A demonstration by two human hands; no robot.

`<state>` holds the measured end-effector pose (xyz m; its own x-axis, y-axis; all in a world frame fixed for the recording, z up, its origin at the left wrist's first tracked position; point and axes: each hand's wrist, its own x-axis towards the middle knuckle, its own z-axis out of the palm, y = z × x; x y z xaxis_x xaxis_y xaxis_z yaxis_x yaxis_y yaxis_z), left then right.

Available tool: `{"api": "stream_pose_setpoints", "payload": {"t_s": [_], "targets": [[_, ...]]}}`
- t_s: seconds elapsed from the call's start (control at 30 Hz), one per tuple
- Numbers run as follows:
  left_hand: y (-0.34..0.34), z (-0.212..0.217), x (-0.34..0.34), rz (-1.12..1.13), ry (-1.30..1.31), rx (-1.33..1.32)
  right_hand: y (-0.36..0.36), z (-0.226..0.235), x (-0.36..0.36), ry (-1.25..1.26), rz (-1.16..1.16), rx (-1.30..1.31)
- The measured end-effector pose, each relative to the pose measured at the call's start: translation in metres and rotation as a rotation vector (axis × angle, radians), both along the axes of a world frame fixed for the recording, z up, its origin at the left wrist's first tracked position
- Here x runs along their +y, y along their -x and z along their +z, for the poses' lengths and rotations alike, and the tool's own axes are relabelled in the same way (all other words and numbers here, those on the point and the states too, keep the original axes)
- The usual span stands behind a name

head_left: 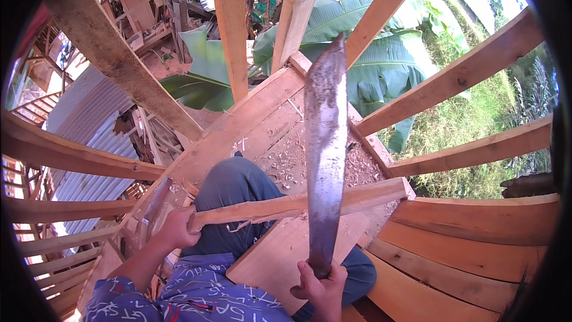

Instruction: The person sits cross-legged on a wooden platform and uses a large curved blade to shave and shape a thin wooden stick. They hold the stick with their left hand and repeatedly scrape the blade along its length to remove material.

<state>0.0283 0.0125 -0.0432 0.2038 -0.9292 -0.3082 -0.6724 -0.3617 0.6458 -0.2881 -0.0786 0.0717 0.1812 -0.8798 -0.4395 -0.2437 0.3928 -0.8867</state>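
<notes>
My right hand grips the handle of a machete, whose broad, worn steel blade stands nearly upright in front of me. My left hand is closed round the near end of a long wooden strip. The strip runs across my knee to the right, behind the blade, and its far end lies near the right edge of the platform. A curled sliver of wood hangs from the strip's lower side near my knee. Whether the blade touches the strip cannot be made out.
Wood shavings litter the wooden platform. A wide board lies by my legs. Wooden posts and slats surround me, with orange-brown planks at the right. Beyond are banana leaves and corrugated roofing sheets.
</notes>
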Motion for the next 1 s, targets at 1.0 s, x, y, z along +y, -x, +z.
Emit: {"api": "stream_pose_setpoints", "payload": {"t_s": [1.0], "targets": [[-0.002,0.01,0.002,-0.044,-0.057,-0.039,0.024,0.012,0.034,-0.017,-0.183,-0.223]]}}
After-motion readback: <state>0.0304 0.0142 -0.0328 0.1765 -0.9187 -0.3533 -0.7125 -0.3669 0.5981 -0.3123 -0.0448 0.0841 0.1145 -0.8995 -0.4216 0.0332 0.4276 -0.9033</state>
